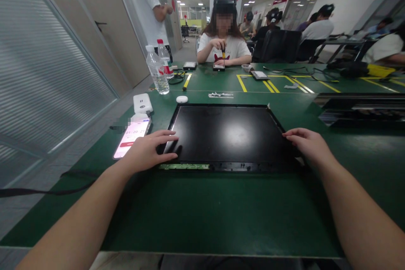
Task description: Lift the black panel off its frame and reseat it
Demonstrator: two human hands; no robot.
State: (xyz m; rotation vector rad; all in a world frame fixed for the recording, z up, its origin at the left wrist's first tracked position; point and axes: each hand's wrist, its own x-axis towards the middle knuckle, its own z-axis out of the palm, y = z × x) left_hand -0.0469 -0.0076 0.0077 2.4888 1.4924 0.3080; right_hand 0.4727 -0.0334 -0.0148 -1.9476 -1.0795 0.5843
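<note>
In front of me a black LCD panel (215,133) lies flat on the green table. A green circuit board strip (185,166) runs along the left part of its near edge. My left hand (156,149) rests at the panel's left edge, thumb and fingers spread apart, with the fingertips over the dark surface. At the opposite side my right hand (305,143) is closed, its thumb and fingertips pinched on the panel's right edge near the upper corner. The other fingers of that hand are curled and partly hidden.
Left of the panel lie a lit phone (134,135) and a white power bank (142,103). Behind it are a white earbud case (182,99) and two water bottles (158,71). Dark strips (360,109) lie right. Across the table a person (224,38) holds a screwdriver (224,53) over a hard drive (218,67).
</note>
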